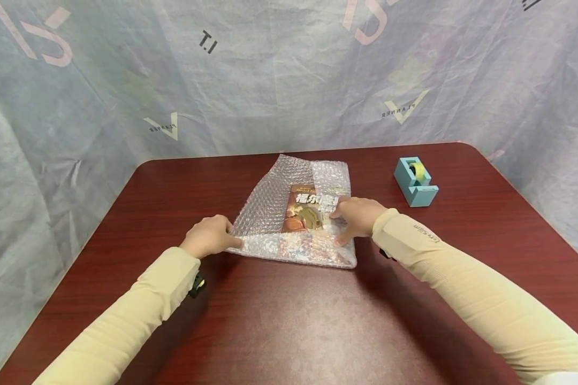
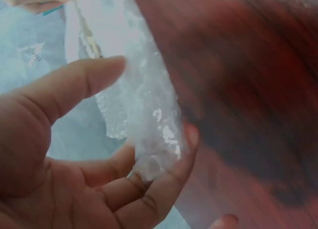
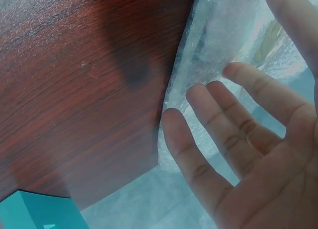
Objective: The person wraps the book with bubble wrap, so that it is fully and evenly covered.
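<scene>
A sheet of bubble wrap (image 1: 262, 211) lies in the middle of the table, its near edge folded back over the lower part of a brown book or flat box (image 1: 296, 209) with large white characters. The wrap also covers the right side of this flat item. My left hand (image 1: 208, 235) holds the near left end of the folded strip, thumb on top and fingers curled beneath, as the left wrist view shows. On the right side of the wrap, over the item, rests my right hand (image 1: 363, 215). Its fingers (image 3: 213, 114) are spread and fairly straight in the right wrist view.
A light-blue tape dispenser (image 1: 420, 195) with a yellow tape roll (image 1: 418, 170) stands at the back right of the dark red wooden table (image 1: 279, 321). Behind the table hangs a pale printed cloth (image 1: 279, 96).
</scene>
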Demonstrator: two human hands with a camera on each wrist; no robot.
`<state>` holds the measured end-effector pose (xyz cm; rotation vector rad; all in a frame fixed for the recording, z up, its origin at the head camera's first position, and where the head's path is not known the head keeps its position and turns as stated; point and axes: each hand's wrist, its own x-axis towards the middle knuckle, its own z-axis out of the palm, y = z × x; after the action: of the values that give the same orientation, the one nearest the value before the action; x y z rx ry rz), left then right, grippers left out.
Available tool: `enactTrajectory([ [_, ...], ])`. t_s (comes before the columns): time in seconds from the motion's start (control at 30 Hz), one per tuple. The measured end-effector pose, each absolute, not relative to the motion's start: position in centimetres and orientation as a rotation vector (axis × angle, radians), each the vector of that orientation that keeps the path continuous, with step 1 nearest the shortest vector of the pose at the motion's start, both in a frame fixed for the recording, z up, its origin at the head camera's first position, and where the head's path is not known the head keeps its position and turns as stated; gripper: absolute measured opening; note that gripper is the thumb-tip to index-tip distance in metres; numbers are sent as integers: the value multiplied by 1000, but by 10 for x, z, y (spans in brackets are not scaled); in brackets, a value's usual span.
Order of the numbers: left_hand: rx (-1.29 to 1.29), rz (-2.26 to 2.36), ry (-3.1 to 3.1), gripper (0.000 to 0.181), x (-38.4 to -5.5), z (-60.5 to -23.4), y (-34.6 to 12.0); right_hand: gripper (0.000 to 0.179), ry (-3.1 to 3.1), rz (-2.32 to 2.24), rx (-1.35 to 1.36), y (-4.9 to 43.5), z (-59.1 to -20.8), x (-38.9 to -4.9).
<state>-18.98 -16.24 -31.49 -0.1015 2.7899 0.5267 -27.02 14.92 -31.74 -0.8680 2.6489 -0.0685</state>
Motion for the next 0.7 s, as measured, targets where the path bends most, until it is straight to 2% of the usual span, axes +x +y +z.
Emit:
enactTrajectory([
  [0.13, -90, 584, 2767, 31, -188, -309, -166, 68, 2648, -70, -865, 149, -316, -270],
  [0.27, -89, 624, 2799, 16, -185, -304, -166, 68, 2647, -70, -863, 150, -316, -269],
  [0.7, 12, 822, 2962, 15, -177, -286, -141, 69, 2649, -82, -859, 150, -316, -269],
])
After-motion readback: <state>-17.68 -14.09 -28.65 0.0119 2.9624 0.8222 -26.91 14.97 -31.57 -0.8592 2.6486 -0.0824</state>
